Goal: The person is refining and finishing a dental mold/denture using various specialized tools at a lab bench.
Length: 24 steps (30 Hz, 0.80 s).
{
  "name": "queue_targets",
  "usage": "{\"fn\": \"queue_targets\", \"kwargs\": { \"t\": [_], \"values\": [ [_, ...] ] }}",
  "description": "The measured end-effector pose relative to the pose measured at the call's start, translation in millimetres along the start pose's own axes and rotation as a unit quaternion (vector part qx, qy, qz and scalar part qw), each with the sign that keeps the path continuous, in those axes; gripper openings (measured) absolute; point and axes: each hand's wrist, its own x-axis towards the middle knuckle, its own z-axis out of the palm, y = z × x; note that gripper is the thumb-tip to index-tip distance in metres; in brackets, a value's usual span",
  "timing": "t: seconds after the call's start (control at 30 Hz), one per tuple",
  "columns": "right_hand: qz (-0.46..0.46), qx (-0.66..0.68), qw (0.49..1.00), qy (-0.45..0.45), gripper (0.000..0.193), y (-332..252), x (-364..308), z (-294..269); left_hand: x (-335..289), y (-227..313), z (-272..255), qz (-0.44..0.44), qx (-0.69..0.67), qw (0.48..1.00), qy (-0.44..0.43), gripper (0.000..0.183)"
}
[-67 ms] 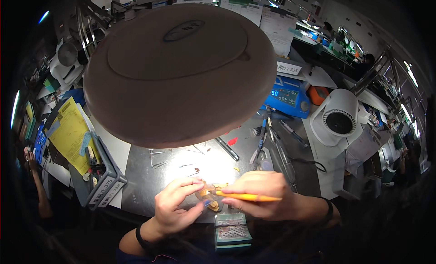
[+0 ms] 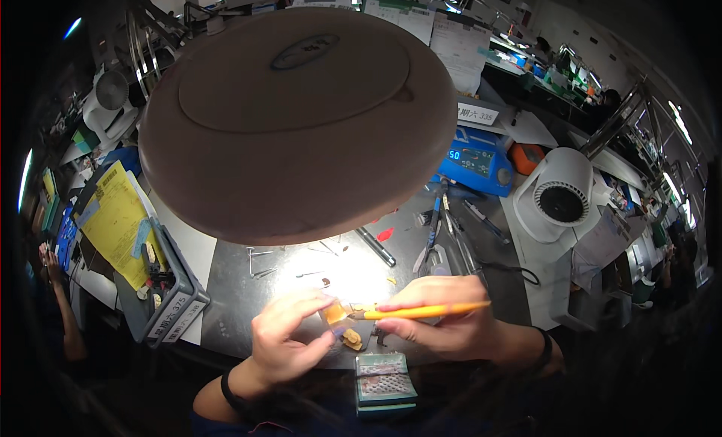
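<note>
The fingers of my left hand [image 2: 284,336] pinch a small amber piece [image 2: 334,312], and those of my right hand [image 2: 453,332] clasp a yellow pencil-shaped tool [image 2: 429,311] pointed at it.

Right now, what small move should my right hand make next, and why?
Perhaps ease the yellow stick lightly toward the amber piece: your left hand holds that piece, and the stick, held in your right hand, points at it; whether they touch is unclear.
</note>
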Motion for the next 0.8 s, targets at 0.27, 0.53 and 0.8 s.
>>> {"fn": "queue_targets", "kwargs": {
  "t": [0.27,0.53,0.8],
  "values": [
    [0.148,0.372,0.898,0.182,0.011,14,0,-6,52,-62,-25,-0.159,0.035,0.986,0.043,0.042],
    [0.03,0.305,0.931,0.198,0.007,40,-6,3,53,-149,-11,-0.199,0.212,0.954,0.072,0.032],
    [0.054,0.382,0.897,0.215,0.01,40,-7,5,52,-150,-20,-0.21,0.226,0.949,0.06,0.032]
  ]
}}
